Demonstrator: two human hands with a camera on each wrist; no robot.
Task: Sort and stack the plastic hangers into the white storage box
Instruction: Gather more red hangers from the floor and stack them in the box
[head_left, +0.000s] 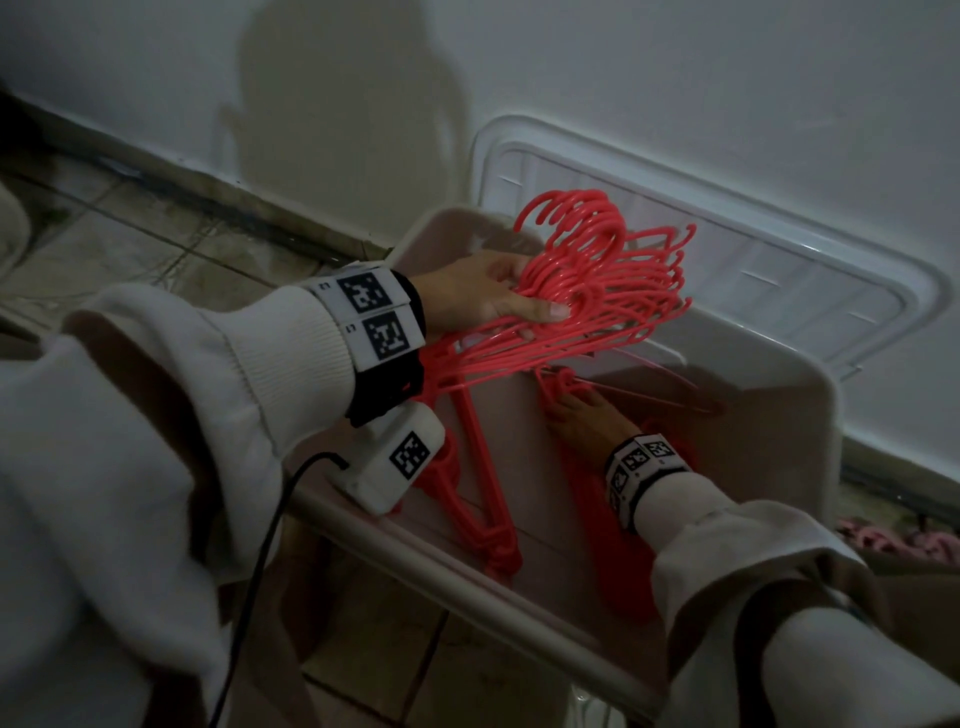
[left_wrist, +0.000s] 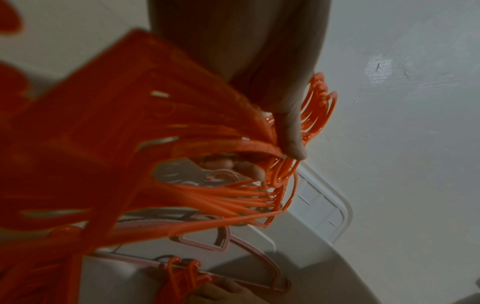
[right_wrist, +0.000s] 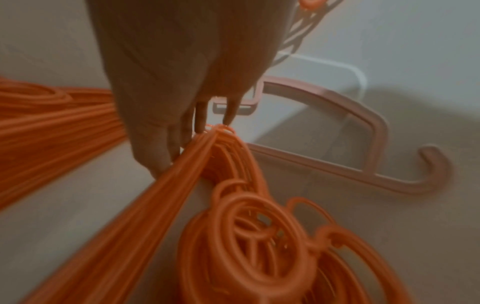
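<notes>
So the left hand (head_left: 485, 296) is gripping a fat bundle of red hangers (head_left: 597, 301) by the necks, thumb over the top and fingers curled under, with the hooks fanned out up and away over the far left part of the white storage box (head_left: 779, 395). The shoulders of that bundle trail down into the box toward the near rim. The right hand (head_left: 587, 415) is down inside the box, on a second stack of red hangers (right_wrist: 233, 205) lying on the bottom; in the right wrist view its fingers (right_wrist: 166, 148) look fairly straight and pressed against that stack, so I'd call it flat-ish and steadying, not really clutching. There's also a pale pink hanger (right_wrist: 350, 131) lying on the box floor just beyond it, toward the far wall. If I were doing this step, I'd keep the right hand pinning the lower stack so it doesn't slide, then lower the held bundle with all hooks facing the same way as the ones below, and square up the hooks before letting go, since those fanned hooks look ready to snag each other. The box's lid (head_left: 727, 249) leans on the wall behind. No brand or readable writing anywhere; the only markings are black-and-white square codes on the wrist bands (head_left: 371, 312).
</notes>
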